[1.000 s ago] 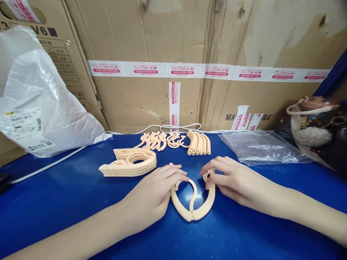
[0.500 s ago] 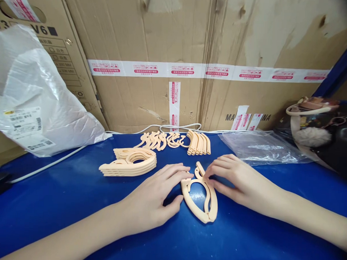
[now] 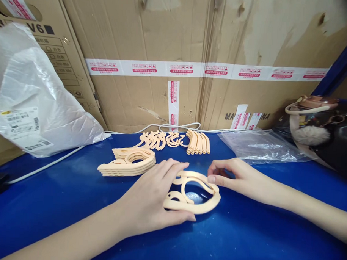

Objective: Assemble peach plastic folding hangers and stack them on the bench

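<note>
My left hand [image 3: 152, 201] is closed on the left end of a folded, peach-coloured plastic folding hanger [image 3: 203, 208], fingers over its far side and thumb along its near edge. The hanger lies sideways, its curved tip pointing right, with curved hook pieces inside. My right hand [image 3: 234, 177] has its fingers curled, thumb and fingertips closed at the hanger's far right edge; part of that contact is hidden. A stack of several similar folded hangers [image 3: 129, 168] lies to the left, close behind my left hand.
Behind are loose hook pieces [image 3: 154, 140] and a row of curved arm pieces [image 3: 200, 142]. A clear plastic bag [image 3: 264, 148] lies at right beside a black bag [image 3: 342, 139]. A white parcel bag [image 3: 43, 95] stands left. Cardboard boxes [image 3: 152, 99] and a white cable [image 3: 47, 165] border the blue table [image 3: 229, 238].
The hanger has turned so its tip points right instead of toward me. My left hand has shifted onto its open end, and my right hand has moved to the far right edge.
</note>
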A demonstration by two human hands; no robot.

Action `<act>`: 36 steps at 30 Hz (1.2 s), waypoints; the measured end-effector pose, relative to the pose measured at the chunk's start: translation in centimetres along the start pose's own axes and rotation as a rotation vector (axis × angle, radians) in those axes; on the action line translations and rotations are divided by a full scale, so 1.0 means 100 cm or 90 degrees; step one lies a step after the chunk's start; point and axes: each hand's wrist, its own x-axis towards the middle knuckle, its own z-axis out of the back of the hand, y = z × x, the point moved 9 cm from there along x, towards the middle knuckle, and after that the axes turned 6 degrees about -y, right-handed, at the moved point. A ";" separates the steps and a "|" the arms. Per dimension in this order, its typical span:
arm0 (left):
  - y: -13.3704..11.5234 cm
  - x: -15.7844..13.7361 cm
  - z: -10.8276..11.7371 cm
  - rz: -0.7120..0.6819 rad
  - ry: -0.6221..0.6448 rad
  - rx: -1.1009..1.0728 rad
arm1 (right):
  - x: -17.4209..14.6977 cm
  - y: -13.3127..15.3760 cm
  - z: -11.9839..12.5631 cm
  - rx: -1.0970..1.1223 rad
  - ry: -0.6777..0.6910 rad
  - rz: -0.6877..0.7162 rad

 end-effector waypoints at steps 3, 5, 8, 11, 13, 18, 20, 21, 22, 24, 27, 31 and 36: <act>-0.007 0.001 0.014 -0.047 -0.083 0.077 | -0.001 0.000 -0.014 0.193 0.095 -0.050; -0.013 0.001 0.017 -0.088 -0.107 0.124 | -0.003 0.005 -0.018 0.298 0.120 -0.065; -0.019 0.000 0.018 -0.133 -0.119 0.162 | -0.004 0.006 -0.018 0.346 0.114 -0.098; -0.021 0.000 0.017 -0.149 -0.116 0.176 | -0.005 0.004 -0.018 0.347 0.105 -0.108; -0.021 0.001 0.017 -0.149 -0.110 0.184 | -0.004 0.004 -0.017 0.341 0.097 -0.105; -0.023 0.001 0.017 -0.166 -0.104 0.229 | -0.002 0.005 -0.014 0.336 0.076 -0.090; -0.024 0.000 0.016 -0.175 -0.104 0.240 | -0.002 0.006 -0.015 0.337 0.078 -0.087; -0.025 0.000 0.016 -0.180 -0.105 0.247 | -0.002 0.007 -0.015 0.338 0.080 -0.086; -0.026 0.001 0.017 -0.185 -0.107 0.254 | -0.002 0.008 -0.015 0.338 0.080 -0.082; -0.027 0.003 0.021 -0.192 -0.112 0.267 | -0.002 0.010 -0.011 0.333 0.066 -0.064; -0.022 0.011 0.040 -0.179 -0.116 0.263 | -0.001 0.015 0.006 0.289 0.005 0.003; 0.015 0.023 0.085 -0.018 -0.103 0.164 | -0.003 0.018 0.018 0.088 -0.042 0.075; 0.079 0.005 0.112 0.228 -0.048 0.071 | -0.009 0.030 -0.004 -0.224 0.006 0.239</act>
